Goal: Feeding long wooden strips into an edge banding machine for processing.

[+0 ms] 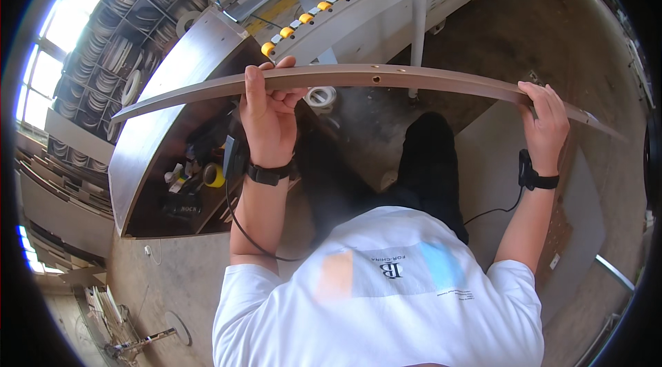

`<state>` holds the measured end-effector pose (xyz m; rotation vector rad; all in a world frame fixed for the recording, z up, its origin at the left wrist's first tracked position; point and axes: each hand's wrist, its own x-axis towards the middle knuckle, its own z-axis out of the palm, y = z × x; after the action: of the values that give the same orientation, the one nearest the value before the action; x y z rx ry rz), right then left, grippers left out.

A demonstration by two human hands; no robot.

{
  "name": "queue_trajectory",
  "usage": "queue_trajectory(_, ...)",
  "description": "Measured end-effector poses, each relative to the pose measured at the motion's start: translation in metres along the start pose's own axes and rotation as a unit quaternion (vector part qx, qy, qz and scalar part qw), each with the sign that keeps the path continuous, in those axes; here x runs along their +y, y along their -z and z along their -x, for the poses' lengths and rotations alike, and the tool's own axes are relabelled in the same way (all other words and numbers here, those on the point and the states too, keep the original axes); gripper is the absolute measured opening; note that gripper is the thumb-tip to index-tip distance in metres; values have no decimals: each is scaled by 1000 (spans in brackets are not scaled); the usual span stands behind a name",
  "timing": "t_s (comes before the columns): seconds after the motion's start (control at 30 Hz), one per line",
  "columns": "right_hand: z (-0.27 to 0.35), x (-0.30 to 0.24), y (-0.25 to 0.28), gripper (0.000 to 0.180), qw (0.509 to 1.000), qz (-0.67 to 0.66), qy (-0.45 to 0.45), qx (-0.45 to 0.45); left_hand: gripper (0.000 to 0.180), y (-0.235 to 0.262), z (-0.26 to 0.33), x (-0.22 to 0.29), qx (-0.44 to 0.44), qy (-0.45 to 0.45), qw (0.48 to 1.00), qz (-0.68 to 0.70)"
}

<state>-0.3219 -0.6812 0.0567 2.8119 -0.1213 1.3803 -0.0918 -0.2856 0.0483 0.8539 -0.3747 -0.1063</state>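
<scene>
A long, narrow brown board (331, 77) with a few small holes along its edge stretches across in front of me, held up off the floor. My left hand (271, 101) grips it left of the middle, with the thumb up against the near side and the fingers beneath and behind. Toward the board's right end, my right hand (547, 112) is closed over it, fingers on the upper edge. The board's left end passes over a cabinet, and its right end looks blurred. Each wrist wears a black strap with a small device and a cable.
An edge machine with a row of yellow rollers (323, 5) stands ahead. A metal-topped cabinet (138, 174) at left holds a yellow tape roll (214, 175). Racks of edging coils (103, 43) line the far left. A grey panel (507, 150) lies at right.
</scene>
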Motion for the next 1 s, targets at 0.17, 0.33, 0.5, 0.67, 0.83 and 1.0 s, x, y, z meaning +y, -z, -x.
queue_trajectory(0.17, -1, 2, -4, 33, 1000, -8, 7, -5, 40, 3, -1, -2, 19, 0, 1000, 5)
queue_trajectory(0.33, -3, 0, -1, 33, 1000, 4, 21, -4, 47, 7, -4, -5, -1, 10, 1000, -7)
queue_trajectory(0.5, -12, -40, -6, 30, 992, 17, 120, 47, 48, -34, 26, -24, -33, 82, 996, 29)
queue_trajectory(0.67, -13, -75, -23, 28, 985, -19, 159, 71, 48, -58, 41, -51, -73, 194, 977, 55)
queue_trajectory(0.83, -6, -21, -7, 45, 990, 92, 90, 48, 47, -2, 20, -12, -14, 130, 987, 94)
queue_trajectory(1.0, 23, 70, -7, 49, 982, 177, -16, 59, 46, 84, 7, 49, 135, 76, 984, 91)
